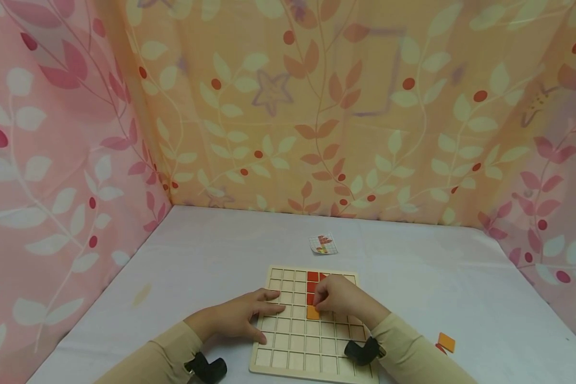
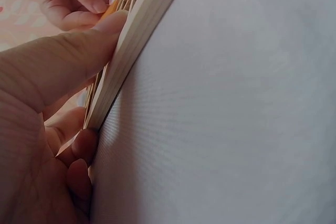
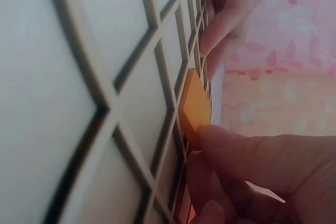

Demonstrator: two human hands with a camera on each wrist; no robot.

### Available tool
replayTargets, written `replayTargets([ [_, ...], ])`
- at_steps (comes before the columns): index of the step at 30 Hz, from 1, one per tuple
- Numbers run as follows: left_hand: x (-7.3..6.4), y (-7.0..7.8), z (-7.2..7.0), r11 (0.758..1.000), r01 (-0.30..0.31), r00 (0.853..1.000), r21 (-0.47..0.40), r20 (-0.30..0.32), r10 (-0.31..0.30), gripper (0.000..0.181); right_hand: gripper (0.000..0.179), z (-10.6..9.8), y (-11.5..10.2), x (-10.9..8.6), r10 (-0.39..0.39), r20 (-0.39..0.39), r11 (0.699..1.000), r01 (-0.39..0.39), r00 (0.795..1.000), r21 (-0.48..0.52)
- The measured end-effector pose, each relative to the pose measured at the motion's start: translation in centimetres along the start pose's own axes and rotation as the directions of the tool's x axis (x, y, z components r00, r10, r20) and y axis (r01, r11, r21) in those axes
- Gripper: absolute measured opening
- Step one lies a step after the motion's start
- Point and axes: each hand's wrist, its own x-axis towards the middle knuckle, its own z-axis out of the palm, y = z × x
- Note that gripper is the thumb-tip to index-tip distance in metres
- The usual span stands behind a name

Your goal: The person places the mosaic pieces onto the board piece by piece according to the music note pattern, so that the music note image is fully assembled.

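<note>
A wooden grid board (image 1: pixel 293 344) lies flat on the white surface. My right hand (image 1: pixel 341 300) pinches an orange square tile (image 1: pixel 313 313) by its right side over the grid, just below a column of red tiles (image 1: pixel 312 287). The right wrist view shows that orange tile (image 3: pixel 195 108) tilted against the grid ridges, between thumb and fingertips. At the board's left edge rests my left hand (image 1: pixel 237 314), fingers spread and reaching onto the grid. In the left wrist view its thumb (image 2: pixel 113 27) presses on the wooden rim. Part of the red tiles is hidden behind my right hand.
Behind the board lies a small pattern card (image 1: pixel 324 245) with red, orange and yellow shapes on a grid. An orange tile (image 1: pixel 446 342) and a partly covered red piece (image 1: pixel 440 348) lie beside the right sleeve. Patterned cloth walls (image 1: pixel 269 160) enclose the back and sides.
</note>
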Motion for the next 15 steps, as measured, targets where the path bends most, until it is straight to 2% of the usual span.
replayTargets([
  [10,-0.05,0.02,0.05,1.0,-0.004,1.0,-0.012,0.0,0.004,0.07,0.014,0.03,0.26,-0.07,0.028,0.012,0.999,-0.028,1.0,-0.029],
  [15,-0.02,0.02,0.06,1.0,0.009,1.0,-0.019,-0.004,-0.009,0.069,0.01,-0.72,0.57,-0.4,0.023,0.027,0.999,-0.023,0.999,-0.028],
])
